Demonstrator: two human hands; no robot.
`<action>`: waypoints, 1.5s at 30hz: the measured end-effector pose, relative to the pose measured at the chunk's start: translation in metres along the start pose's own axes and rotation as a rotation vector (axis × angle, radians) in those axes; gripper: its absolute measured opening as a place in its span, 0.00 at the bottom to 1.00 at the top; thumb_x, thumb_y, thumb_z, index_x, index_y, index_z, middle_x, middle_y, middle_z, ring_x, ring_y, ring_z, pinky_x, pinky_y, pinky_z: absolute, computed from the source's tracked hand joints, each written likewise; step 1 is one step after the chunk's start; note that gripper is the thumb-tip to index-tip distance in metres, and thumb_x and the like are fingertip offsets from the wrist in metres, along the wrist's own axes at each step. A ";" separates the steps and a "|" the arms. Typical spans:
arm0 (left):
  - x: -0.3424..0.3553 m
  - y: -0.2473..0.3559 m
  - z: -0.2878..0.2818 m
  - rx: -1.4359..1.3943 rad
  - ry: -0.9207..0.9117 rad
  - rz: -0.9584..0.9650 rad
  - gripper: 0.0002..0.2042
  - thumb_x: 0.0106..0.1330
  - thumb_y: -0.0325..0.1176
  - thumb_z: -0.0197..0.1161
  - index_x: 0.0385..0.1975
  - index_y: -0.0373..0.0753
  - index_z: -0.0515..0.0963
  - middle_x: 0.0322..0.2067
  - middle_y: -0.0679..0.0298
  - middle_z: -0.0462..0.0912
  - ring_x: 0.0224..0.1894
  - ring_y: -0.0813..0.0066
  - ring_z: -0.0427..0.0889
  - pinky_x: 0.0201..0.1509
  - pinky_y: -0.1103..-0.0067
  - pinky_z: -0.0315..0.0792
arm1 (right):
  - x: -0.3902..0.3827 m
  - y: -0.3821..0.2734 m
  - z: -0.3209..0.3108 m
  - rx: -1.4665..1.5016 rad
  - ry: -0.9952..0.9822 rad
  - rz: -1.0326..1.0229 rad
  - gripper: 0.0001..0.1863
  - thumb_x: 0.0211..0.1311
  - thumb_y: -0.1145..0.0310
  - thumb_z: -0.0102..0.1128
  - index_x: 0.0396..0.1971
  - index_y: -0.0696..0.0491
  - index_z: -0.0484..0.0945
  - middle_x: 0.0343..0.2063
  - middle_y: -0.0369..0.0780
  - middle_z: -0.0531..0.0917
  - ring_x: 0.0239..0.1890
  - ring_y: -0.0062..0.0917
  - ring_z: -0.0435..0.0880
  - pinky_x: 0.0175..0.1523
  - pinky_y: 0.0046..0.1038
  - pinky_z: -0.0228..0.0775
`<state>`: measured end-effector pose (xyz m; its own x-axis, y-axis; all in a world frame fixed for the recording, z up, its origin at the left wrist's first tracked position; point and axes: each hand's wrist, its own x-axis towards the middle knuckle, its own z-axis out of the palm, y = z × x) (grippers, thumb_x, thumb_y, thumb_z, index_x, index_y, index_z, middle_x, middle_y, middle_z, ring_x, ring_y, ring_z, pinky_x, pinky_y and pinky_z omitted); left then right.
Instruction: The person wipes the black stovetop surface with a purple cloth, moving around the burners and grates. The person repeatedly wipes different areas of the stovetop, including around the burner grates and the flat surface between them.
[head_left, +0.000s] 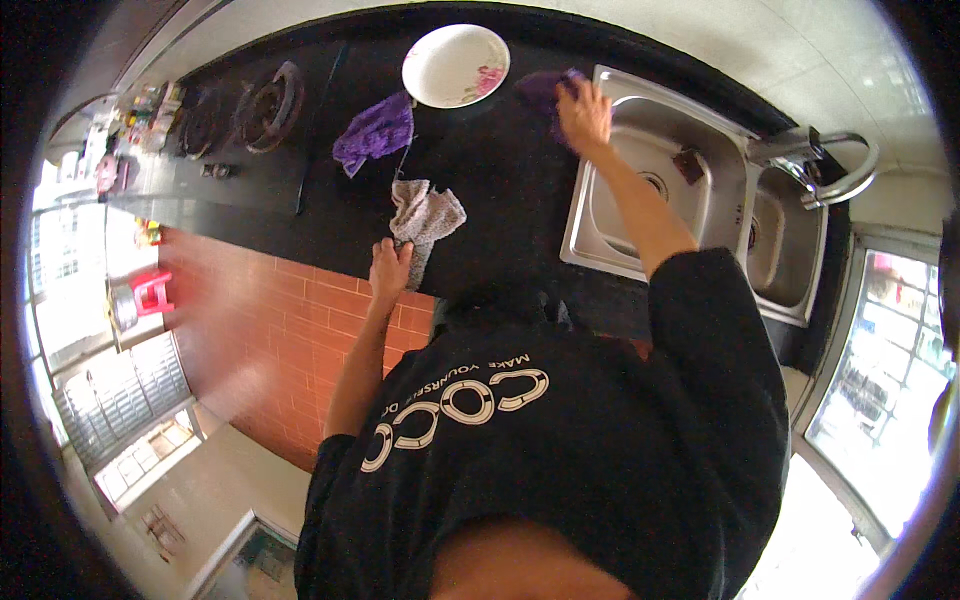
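At the far right of the counter, my right hand is closed over a dark purple cloth, pressing it to the black surface beside the sink's left rim. The cloth is slightly blurred. My left hand rests at the counter's near edge, fingers a little apart, touching the lower end of a crumpled grey cloth. Farther back lies a second, brighter purple cloth, with a thin cord trailing from it toward the grey one. Between the two purple cloths stands a white bowl with pink flowers.
A steel double sink with a curved faucet takes up the right side. Gas burners and several bottles stand at the left. Below the counter, a red stool is on the tiled floor.
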<state>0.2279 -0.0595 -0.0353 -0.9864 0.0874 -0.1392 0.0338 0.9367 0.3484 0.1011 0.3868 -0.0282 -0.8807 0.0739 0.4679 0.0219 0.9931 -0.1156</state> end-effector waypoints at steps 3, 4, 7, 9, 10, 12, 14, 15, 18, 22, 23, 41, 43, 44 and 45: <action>-0.019 0.008 -0.004 -0.022 -0.023 -0.089 0.22 0.66 0.50 0.56 0.44 0.35 0.67 0.42 0.44 0.71 0.41 0.39 0.76 0.40 0.54 0.73 | 0.024 -0.004 0.019 -0.058 -0.033 0.189 0.18 0.60 0.59 0.55 0.49 0.45 0.78 0.55 0.41 0.71 0.54 0.38 0.69 0.53 0.44 0.61; -0.023 0.010 -0.005 -0.032 -0.011 -0.107 0.22 0.66 0.50 0.56 0.43 0.35 0.67 0.42 0.44 0.71 0.41 0.38 0.76 0.40 0.54 0.73 | 0.015 -0.018 0.016 -0.020 -0.008 0.182 0.19 0.60 0.58 0.56 0.50 0.46 0.79 0.56 0.40 0.71 0.57 0.38 0.67 0.56 0.45 0.59; -0.025 0.016 -0.005 -0.021 0.018 -0.098 0.22 0.66 0.50 0.55 0.42 0.34 0.67 0.41 0.44 0.72 0.40 0.38 0.77 0.40 0.54 0.73 | -0.044 -0.077 -0.019 0.166 -0.048 -0.018 0.18 0.59 0.57 0.57 0.47 0.50 0.78 0.55 0.40 0.71 0.55 0.39 0.67 0.54 0.46 0.60; -0.020 0.017 -0.004 0.008 0.030 -0.073 0.22 0.67 0.50 0.55 0.42 0.34 0.67 0.41 0.44 0.72 0.40 0.37 0.77 0.40 0.54 0.73 | -0.100 -0.119 -0.055 0.313 -0.263 -0.182 0.23 0.59 0.52 0.56 0.50 0.50 0.78 0.57 0.40 0.69 0.59 0.37 0.64 0.61 0.48 0.55; -0.018 0.016 -0.004 0.044 0.008 -0.115 0.22 0.67 0.49 0.55 0.43 0.34 0.68 0.42 0.43 0.73 0.40 0.38 0.77 0.38 0.55 0.73 | -0.126 -0.137 -0.072 0.318 -0.333 -0.275 0.27 0.57 0.49 0.57 0.53 0.50 0.76 0.60 0.40 0.67 0.61 0.36 0.63 0.63 0.48 0.54; -0.011 0.015 -0.003 0.026 -0.023 -0.144 0.21 0.67 0.49 0.54 0.43 0.33 0.69 0.42 0.44 0.73 0.42 0.40 0.76 0.41 0.56 0.73 | -0.167 -0.148 -0.104 0.489 -0.439 -0.433 0.31 0.55 0.44 0.59 0.54 0.49 0.76 0.63 0.40 0.66 0.64 0.37 0.61 0.64 0.44 0.54; 0.000 0.013 -0.005 -0.007 0.001 -0.191 0.21 0.67 0.49 0.54 0.42 0.33 0.70 0.43 0.44 0.74 0.44 0.42 0.76 0.44 0.57 0.72 | -0.181 -0.143 -0.119 0.537 -0.477 -0.537 0.30 0.52 0.48 0.63 0.53 0.49 0.77 0.61 0.40 0.67 0.63 0.35 0.63 0.63 0.41 0.56; 0.010 0.014 -0.005 -0.030 0.026 -0.235 0.21 0.67 0.49 0.54 0.41 0.33 0.70 0.43 0.45 0.74 0.44 0.43 0.75 0.46 0.57 0.71 | -0.182 -0.141 -0.121 0.496 -0.526 -0.561 0.28 0.51 0.51 0.64 0.52 0.48 0.77 0.61 0.40 0.68 0.62 0.34 0.65 0.61 0.40 0.57; 0.035 0.019 -0.002 -0.070 0.081 -0.256 0.22 0.67 0.50 0.55 0.39 0.32 0.71 0.42 0.46 0.74 0.46 0.45 0.74 0.50 0.58 0.69 | -0.172 -0.141 -0.114 0.417 -0.277 -0.247 0.23 0.51 0.61 0.63 0.49 0.49 0.78 0.57 0.40 0.70 0.57 0.35 0.68 0.55 0.39 0.60; 0.046 0.039 0.013 -0.061 0.100 -0.163 0.24 0.66 0.51 0.55 0.42 0.31 0.70 0.43 0.48 0.74 0.50 0.48 0.72 0.52 0.61 0.68 | -0.184 -0.152 -0.115 0.361 -0.273 -0.149 0.25 0.52 0.55 0.65 0.49 0.50 0.78 0.56 0.41 0.71 0.58 0.35 0.67 0.55 0.38 0.59; 0.044 0.045 0.017 -0.055 0.109 -0.131 0.25 0.66 0.51 0.55 0.46 0.31 0.68 0.46 0.48 0.72 0.52 0.48 0.72 0.53 0.61 0.68 | -0.195 -0.148 -0.120 0.436 -0.298 -0.193 0.26 0.52 0.53 0.66 0.49 0.49 0.78 0.57 0.41 0.71 0.58 0.35 0.67 0.56 0.38 0.59; 0.033 0.118 0.030 -0.089 -0.119 0.096 0.22 0.64 0.45 0.55 0.43 0.27 0.71 0.46 0.42 0.73 0.50 0.46 0.72 0.55 0.60 0.68 | -0.408 0.097 -0.229 -0.621 -0.045 0.993 0.20 0.64 0.53 0.53 0.53 0.44 0.77 0.55 0.41 0.72 0.55 0.39 0.69 0.54 0.44 0.61; 0.026 0.161 0.041 -0.173 0.020 0.309 0.20 0.60 0.41 0.58 0.39 0.27 0.74 0.43 0.40 0.75 0.48 0.45 0.73 0.53 0.61 0.69 | -0.388 0.052 -0.222 -0.470 -0.070 0.715 0.21 0.63 0.55 0.54 0.51 0.51 0.77 0.56 0.43 0.71 0.54 0.40 0.69 0.53 0.44 0.61; 0.033 0.181 0.044 -0.170 0.002 0.410 0.15 0.56 0.37 0.61 0.32 0.27 0.77 0.32 0.46 0.80 0.38 0.48 0.79 0.44 0.61 0.72 | -0.378 0.027 -0.219 -0.375 -0.088 0.589 0.23 0.61 0.55 0.55 0.51 0.54 0.77 0.57 0.44 0.71 0.54 0.41 0.68 0.52 0.44 0.60; 0.040 0.196 0.045 -0.427 -0.199 0.484 0.13 0.54 0.34 0.60 0.29 0.27 0.77 0.29 0.49 0.80 0.31 0.56 0.80 0.37 0.66 0.74 | -0.367 0.003 -0.215 -0.295 -0.176 0.525 0.26 0.58 0.53 0.56 0.52 0.54 0.77 0.58 0.46 0.70 0.54 0.43 0.68 0.52 0.44 0.60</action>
<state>0.2028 0.1433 -0.0143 -0.8263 0.5624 -0.0290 0.3578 0.5640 0.7443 0.5264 0.3826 -0.0124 -0.7812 0.5675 0.2602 0.5803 0.8137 -0.0326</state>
